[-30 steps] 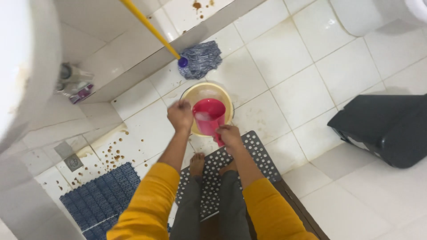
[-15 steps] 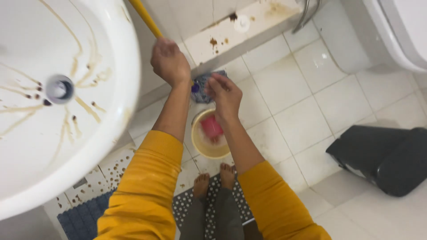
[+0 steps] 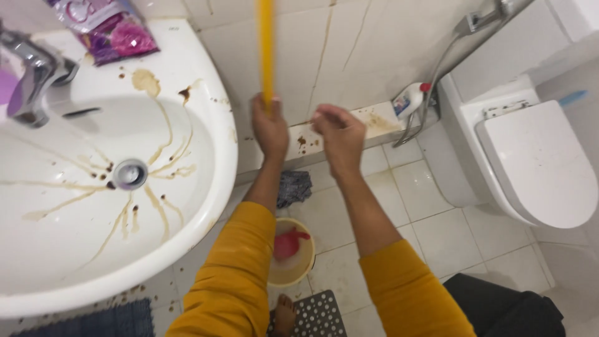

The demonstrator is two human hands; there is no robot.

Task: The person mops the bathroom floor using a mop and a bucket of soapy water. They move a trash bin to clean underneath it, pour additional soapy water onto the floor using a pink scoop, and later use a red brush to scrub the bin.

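Left hand on the upright mop handle, right hand just beside it

The left hand (image 3: 269, 128) is closed around the long yellow mop handle (image 3: 266, 47), which runs near-vertical from the fist to the top edge; the grey mop head (image 3: 293, 188) lies on the white tiled floor (image 3: 430, 218) below. The right hand (image 3: 340, 136), fingers loosely curled and empty, hovers just right of the handle.

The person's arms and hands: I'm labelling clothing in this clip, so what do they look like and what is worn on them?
Both arms wear loose mustard-yellow long sleeves of soft fabric, pushed up so the forearms are bare. The left sleeve bunches near the elbow, as does the right sleeve. The left hand and right hand are bare: no gloves, and no rings, watch or bracelets are visible.
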